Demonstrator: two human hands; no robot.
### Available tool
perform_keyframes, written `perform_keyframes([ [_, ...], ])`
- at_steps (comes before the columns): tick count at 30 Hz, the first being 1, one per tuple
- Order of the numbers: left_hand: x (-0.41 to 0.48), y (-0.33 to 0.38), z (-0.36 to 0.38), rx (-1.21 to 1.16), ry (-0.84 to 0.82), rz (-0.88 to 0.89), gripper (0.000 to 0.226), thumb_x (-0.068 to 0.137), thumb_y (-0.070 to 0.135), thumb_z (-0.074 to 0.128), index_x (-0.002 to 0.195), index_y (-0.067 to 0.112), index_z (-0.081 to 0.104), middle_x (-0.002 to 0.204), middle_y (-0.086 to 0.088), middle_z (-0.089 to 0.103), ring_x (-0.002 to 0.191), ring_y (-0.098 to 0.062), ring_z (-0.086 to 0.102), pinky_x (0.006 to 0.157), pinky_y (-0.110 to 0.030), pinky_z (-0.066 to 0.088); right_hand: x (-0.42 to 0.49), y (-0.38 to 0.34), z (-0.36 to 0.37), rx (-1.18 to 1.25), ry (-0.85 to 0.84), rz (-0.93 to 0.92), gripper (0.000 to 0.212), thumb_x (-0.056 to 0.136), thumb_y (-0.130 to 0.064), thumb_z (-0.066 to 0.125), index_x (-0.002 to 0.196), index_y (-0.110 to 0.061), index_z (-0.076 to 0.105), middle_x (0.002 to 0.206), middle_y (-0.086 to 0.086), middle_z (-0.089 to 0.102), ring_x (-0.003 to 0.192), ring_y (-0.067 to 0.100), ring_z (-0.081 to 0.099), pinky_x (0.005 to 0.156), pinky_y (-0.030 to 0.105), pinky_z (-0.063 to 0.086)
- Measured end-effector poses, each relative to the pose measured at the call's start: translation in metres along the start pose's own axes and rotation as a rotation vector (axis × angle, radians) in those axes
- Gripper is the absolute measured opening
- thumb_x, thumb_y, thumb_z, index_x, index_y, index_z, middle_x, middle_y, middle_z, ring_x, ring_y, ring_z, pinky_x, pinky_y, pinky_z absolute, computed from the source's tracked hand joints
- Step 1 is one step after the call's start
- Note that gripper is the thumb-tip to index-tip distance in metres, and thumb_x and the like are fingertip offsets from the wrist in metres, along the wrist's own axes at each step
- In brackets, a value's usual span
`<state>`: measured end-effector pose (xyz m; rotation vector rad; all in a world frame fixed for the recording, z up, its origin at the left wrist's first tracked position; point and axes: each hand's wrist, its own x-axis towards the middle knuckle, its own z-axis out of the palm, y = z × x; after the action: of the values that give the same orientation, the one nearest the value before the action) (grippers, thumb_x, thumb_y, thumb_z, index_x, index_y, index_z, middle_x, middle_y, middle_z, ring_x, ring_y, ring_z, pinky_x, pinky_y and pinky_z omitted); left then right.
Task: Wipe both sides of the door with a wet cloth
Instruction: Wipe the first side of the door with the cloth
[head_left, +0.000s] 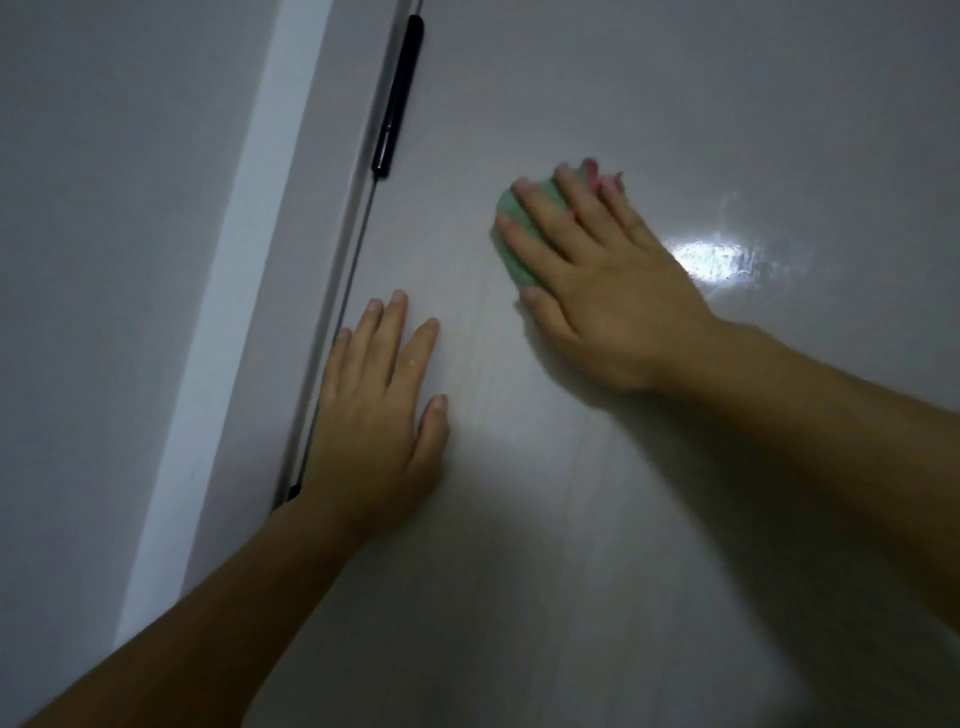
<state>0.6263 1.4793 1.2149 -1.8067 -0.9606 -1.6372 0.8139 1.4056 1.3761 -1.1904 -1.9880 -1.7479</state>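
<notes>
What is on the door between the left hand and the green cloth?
Nothing: in the head view, only bare door lies between the left hand, flat on it, and the green cloth under the right hand.

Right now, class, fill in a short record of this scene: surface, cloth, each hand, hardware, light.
surface: pale door
cloth: green and pink, pressed against the door
right hand: flat on the cloth
left hand: flat on the door, holding nothing
hardware: black fitting at the door's edge
light: glare beside the right hand
</notes>
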Motion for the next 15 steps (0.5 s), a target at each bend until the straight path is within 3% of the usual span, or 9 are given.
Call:
perform_keyframes([
  [3, -0.016, -0.008, 0.004, -0.027, 0.032, -0.010, 0.065, 0.100, 0.036, 0.036, 0.157, 0.006, 0.034, 0.168, -0.020, 0.020, 0.157, -0.035, 0.015, 0.128, -0.050, 0.012, 0.017, -0.016, 0.001, 0.018, 0.038, 0.053, 0.066, 0.105, -0.047, 0.018, 0.165, -0.018, 0.011, 0.172, 0.010, 0.006, 0.158, 0.035, -0.003, 0.127, 0.053, 0.000],
  [8, -0.050, -0.014, 0.007, -0.072, 0.008, 0.008, 0.067, 0.101, 0.040, 0.037, 0.158, 0.004, 0.030, 0.169, -0.022, 0.015, 0.158, -0.035, 0.010, 0.128, -0.055, 0.010, -0.008, -0.058, 0.013, -0.044, -0.066, -0.287, 0.065, 0.105, -0.046, 0.016, 0.164, -0.020, 0.013, 0.172, 0.009, 0.009, 0.158, 0.035, 0.000, 0.128, 0.052, 0.000],
  [13, -0.064, -0.011, 0.011, -0.104, 0.005, 0.001, 0.067, 0.101, 0.036, 0.039, 0.159, 0.005, 0.027, 0.169, -0.020, 0.012, 0.159, -0.033, 0.005, 0.128, -0.055, 0.005, 0.042, -0.060, 0.007, 0.021, -0.037, -0.065, 0.068, 0.103, -0.048, 0.009, 0.165, -0.019, 0.006, 0.172, 0.010, 0.001, 0.158, 0.035, -0.006, 0.128, 0.050, -0.005],
  [15, -0.076, -0.011, 0.012, -0.144, -0.006, -0.006, 0.067, 0.101, 0.034, 0.039, 0.160, 0.006, 0.023, 0.170, -0.020, 0.008, 0.160, -0.031, 0.002, 0.128, -0.053, 0.003, 0.028, -0.076, 0.011, 0.018, -0.039, -0.097, 0.068, 0.104, -0.046, 0.012, 0.165, -0.016, 0.007, 0.172, 0.012, 0.002, 0.158, 0.038, -0.004, 0.127, 0.053, -0.004],
])
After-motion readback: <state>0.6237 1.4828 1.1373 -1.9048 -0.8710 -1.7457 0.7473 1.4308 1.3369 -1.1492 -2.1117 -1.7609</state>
